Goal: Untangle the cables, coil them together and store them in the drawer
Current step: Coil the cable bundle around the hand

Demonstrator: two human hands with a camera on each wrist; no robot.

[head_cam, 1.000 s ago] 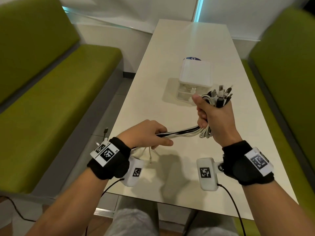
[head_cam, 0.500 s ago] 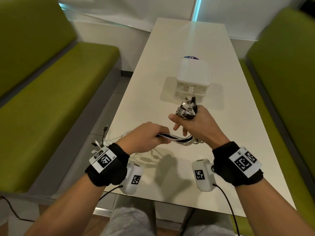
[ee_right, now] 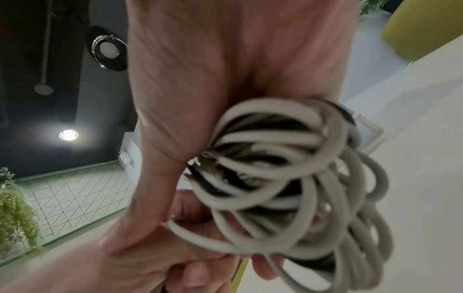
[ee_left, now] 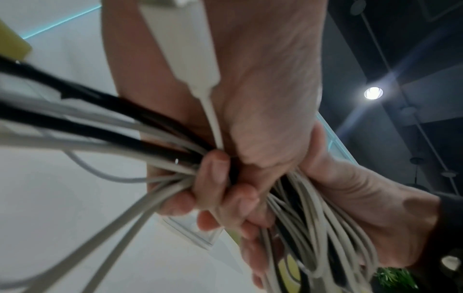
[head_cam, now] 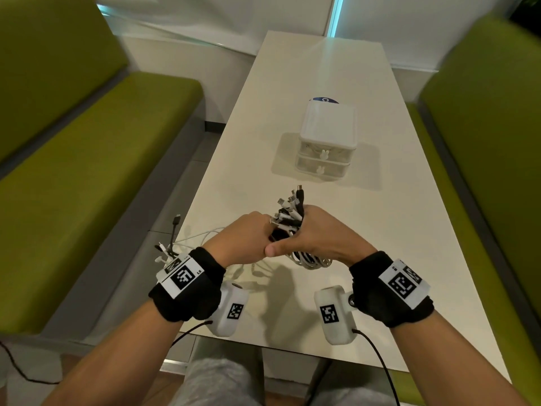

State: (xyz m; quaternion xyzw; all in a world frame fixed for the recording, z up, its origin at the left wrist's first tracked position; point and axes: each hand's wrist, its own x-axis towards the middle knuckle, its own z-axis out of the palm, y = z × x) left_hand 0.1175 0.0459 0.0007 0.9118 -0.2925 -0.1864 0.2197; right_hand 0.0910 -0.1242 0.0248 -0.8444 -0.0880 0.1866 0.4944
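A bundle of white and black cables [head_cam: 288, 218] is held above the near part of the white table [head_cam: 366, 230]. My right hand [head_cam: 319, 238] grips the coiled part, whose loops [ee_right: 288, 178] hang under the palm, with the plug ends sticking up past the knuckles. My left hand [head_cam: 243, 238] is pressed against the right and grips the straight run of cables [ee_left: 150, 158]. The loose ends [head_cam: 172, 244] trail off the table's left edge. A small white two-drawer box [head_cam: 326, 142] stands further back with both drawers closed.
Green benches [head_cam: 87, 159] flank the table on both sides, with a gap of floor on the left. A blue-and-white disc [head_cam: 325, 99] peeks out behind the drawer box. My knees are under the near edge.
My right hand has turned and dropped toward me with the coil, wrapping another loop. My left hand slid up along the cables until the two hands met.
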